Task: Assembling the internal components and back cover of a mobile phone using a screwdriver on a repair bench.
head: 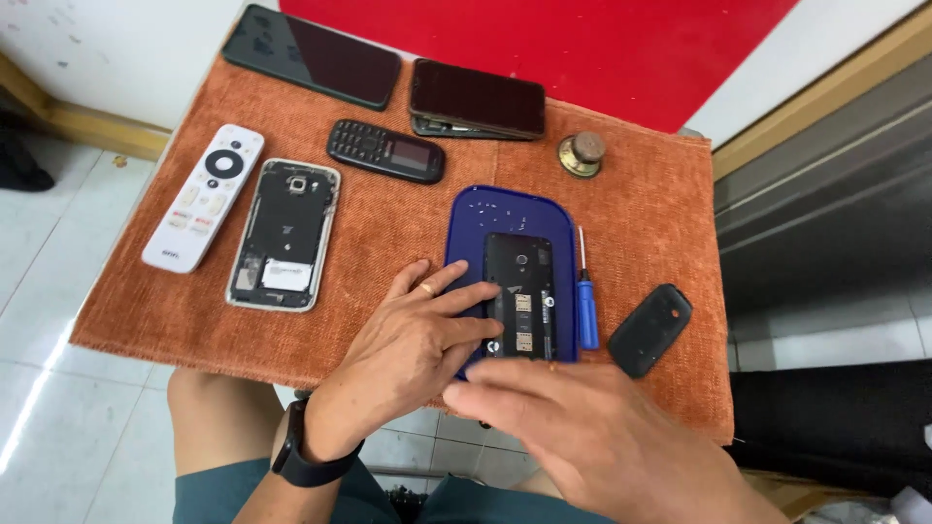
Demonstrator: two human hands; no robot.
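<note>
Work surface: an orange woven cloth mat (388, 223) is covering a small table, and 1 blue oval plastic tray (476, 209) is lying on it just in front of the person.
Thing in hand: a small black phone with its back cover off (521, 291) is lying face down in the blue tray, card slots and bare frame showing.
Progress: the back is already off, and a black rounded back cover (649, 330) is lying on the mat to the right, well apart from the tray; I judge the opening-up is only begun, since the inner frame is looking whole.
Left hand: the left hand (413, 349) is resting flat, fingers spread, fingertips pressing on the phone's left edge and the tray, pinching nothing.
Right hand: the right hand (592, 437) is hovering low over the tray's near end, blurred; I cannot tell whether it is gripping anything.
Tool: a blue-handled small screwdriver (585, 301) is lying untouched, just beside the tray's right rim.
Hidden: the phone's near end is being covered by both hands, and any loose screws on the tray are too small to make out.
</note>
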